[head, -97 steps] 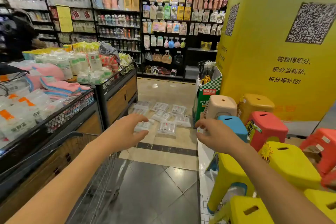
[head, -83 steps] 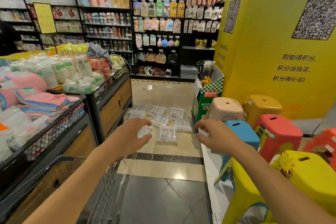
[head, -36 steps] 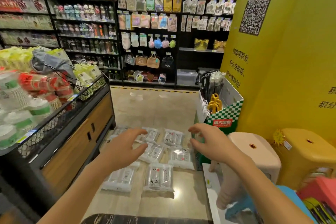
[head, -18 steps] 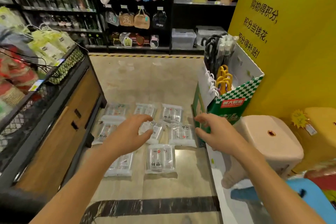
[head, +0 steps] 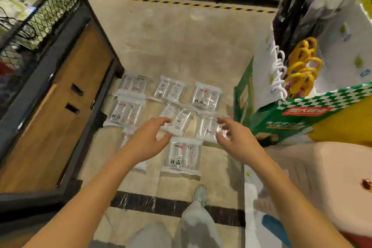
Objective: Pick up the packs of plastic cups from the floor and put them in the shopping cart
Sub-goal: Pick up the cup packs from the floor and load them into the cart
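Several clear packs of plastic cups lie flat on the beige floor in rows; the nearest pack [head: 182, 155] is just below my hands. My left hand [head: 149, 139] hovers with loosely spread fingers over the middle pack [head: 177, 120], holding nothing. My right hand [head: 235, 137] reaches over the right-hand pack [head: 207, 128], fingers relaxed and empty. Another pack [head: 127, 111] lies at the left, and one more is partly hidden under my left forearm. The shopping cart is out of view.
A wood-and-black display stand [head: 54, 106] borders the packs on the left. A green checkered cardboard bin [head: 281, 119] of umbrellas stands at the right, with a beige plastic stool [head: 322, 177] nearer. My foot [head: 200, 195] stands just behind the packs.
I have walked forward from the cart to the packs and now look down at them. Both hands have dropped lower over the packs, still empty.
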The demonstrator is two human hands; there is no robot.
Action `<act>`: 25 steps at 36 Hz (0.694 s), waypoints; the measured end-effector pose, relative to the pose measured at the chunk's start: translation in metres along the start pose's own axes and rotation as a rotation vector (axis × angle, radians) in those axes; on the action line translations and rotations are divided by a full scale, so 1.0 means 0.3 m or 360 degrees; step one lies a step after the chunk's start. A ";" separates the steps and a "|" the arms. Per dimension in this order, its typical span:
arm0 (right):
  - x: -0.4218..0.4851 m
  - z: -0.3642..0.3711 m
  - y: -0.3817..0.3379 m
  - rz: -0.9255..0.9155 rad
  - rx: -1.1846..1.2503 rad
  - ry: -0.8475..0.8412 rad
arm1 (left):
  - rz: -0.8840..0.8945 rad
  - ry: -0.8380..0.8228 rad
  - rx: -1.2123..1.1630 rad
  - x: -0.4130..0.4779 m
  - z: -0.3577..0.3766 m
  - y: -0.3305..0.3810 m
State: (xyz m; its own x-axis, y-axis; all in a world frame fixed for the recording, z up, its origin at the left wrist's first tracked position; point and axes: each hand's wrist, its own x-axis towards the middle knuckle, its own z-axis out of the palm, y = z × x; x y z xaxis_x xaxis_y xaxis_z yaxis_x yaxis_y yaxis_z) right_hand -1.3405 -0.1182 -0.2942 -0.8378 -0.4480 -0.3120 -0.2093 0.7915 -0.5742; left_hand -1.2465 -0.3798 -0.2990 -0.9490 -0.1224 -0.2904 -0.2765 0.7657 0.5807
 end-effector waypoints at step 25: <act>0.980 1.659 1.173 0.0457 0.0237 -0.0401 | -0.0597 -0.0443 -0.0241 0.872 1.457 -1.380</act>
State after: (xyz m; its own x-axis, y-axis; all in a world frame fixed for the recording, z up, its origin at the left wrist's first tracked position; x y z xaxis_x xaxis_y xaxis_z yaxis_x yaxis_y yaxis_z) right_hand -1.4096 -0.1783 -0.9648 -0.6979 -0.3200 -0.6408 0.1061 0.8386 -0.5343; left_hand -1.3142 -0.4529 -0.9479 -0.7091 -0.1829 -0.6810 -0.6300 0.5981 0.4953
